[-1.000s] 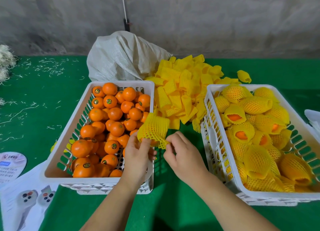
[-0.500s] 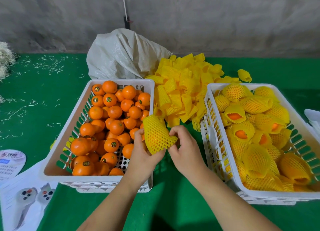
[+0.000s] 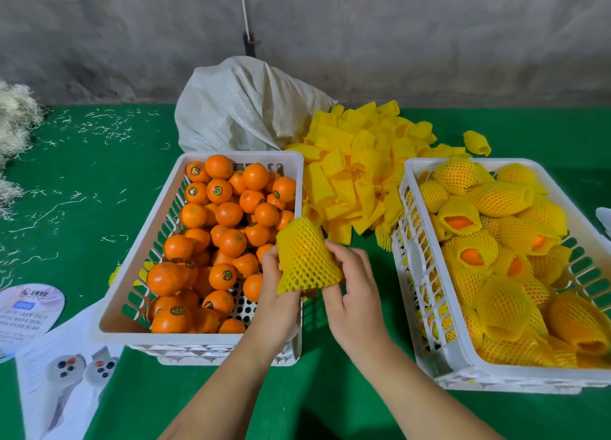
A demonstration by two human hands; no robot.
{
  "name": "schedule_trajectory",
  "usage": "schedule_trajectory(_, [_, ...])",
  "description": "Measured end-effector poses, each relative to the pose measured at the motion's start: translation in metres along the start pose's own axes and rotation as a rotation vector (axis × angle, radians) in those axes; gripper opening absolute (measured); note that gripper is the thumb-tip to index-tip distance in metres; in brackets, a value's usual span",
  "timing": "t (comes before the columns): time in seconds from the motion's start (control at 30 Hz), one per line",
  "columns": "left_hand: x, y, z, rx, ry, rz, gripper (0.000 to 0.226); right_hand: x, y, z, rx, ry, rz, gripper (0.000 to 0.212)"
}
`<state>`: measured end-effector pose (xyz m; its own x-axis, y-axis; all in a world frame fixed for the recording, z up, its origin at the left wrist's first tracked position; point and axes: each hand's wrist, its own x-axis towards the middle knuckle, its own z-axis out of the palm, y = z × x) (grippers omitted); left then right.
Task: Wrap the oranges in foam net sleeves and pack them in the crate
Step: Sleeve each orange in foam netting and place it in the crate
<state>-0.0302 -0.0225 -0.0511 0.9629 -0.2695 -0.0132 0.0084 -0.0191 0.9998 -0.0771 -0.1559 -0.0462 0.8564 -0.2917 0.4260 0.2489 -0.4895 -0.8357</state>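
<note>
Two white slotted plastic crates on green felt tabletop (image 3: pixel 99 208). Left white crate (image 3: pixel 139 241): bare stickered oranges (image 3: pixel 228 215), heaped toward far end, perforated floor visible at near right corner. Right white crate (image 3: pixel 426 307): packed with oranges already in yellow foam net sleeves (image 3: pixel 502 307), several showing orange skin through open sleeve ends. Between crates and behind: loose pile of empty flattened yellow foam sleeves (image 3: pixel 357 168), one stray sleeve (image 3: pixel 476 143) apart at far right of pile. White woven sack (image 3: pixel 244 109) behind left crate, touching pile's left edge.

Orange being wrapped, inside stretched yellow foam net sleeve (image 3: pixel 305 257): held in air over near right rim of left crate, sleeve covering fruit fully on visible side, narrower end pointing up and away, lower hem flared. Fruit itself only dimly visible through mesh.

Left hand (image 3: pixel 277 304): wrapped round sleeved orange from left and below, fingers mostly hidden behind it. Right hand (image 3: pixel 353 294): fingers curled, tips on sleeve's right edge, pinching the net; thumb position hidden.

Printed paper sheets with device pictures (image 3: pixel 66 380) at near left corner. Pale straw-like shreds (image 3: pixel 16 119) at far left edge, bits scattered across felt. Grey concrete wall (image 3: pixel 396 43) behind.
</note>
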Motion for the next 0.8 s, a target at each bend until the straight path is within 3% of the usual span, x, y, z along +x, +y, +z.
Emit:
schedule_trajectory(0.07, [0.001, 0.0, 0.003, -0.087, 0.011, 0.011, 0.08, 0.007, 0.003, -0.005, -0.059, -0.015, -0.015, 0.051])
schedule_trajectory(0.2, [0.003, 0.0, 0.003, -0.272, 0.072, -0.001, 0.067, 0.007, -0.001, -0.006, -0.049, -0.09, -0.111, 0.041])
schedule_trajectory(0.3, [0.005, 0.002, 0.002, -0.344, 0.114, -0.071, 0.067, -0.003, -0.007, -0.003, 0.167, -0.146, 0.047, 0.045])
schedule_trajectory(0.37, [0.002, 0.004, 0.003, -0.225, 0.087, -0.024, 0.08, 0.001, -0.014, -0.001, 0.377, -0.15, 0.35, 0.058])
schedule_trajectory(0.43, [-0.003, 0.004, 0.005, 0.002, 0.009, 0.084, 0.094, 0.009, -0.012, 0.002, 0.609, -0.259, 0.618, 0.084])
schedule_trajectory(0.57, [-0.007, 0.003, 0.009, 0.368, -0.108, 0.127, 0.118, 0.017, 0.0, -0.002, 0.661, -0.359, 0.641, 0.086])
schedule_trajectory(0.63, [-0.003, 0.0, 0.002, 0.377, -0.195, 0.058, 0.127, 0.018, 0.008, -0.012, 0.598, -0.311, 0.636, 0.084])
schedule_trajectory(0.7, [0.001, -0.002, -0.013, 0.282, -0.279, 0.001, 0.119, 0.027, 0.019, -0.033, 0.519, -0.191, 0.631, 0.081])
schedule_trajectory(0.8, [0.015, -0.003, -0.04, 0.275, -0.142, -0.076, 0.088, 0.048, 0.041, -0.084, 0.423, 0.082, 0.627, 0.085])
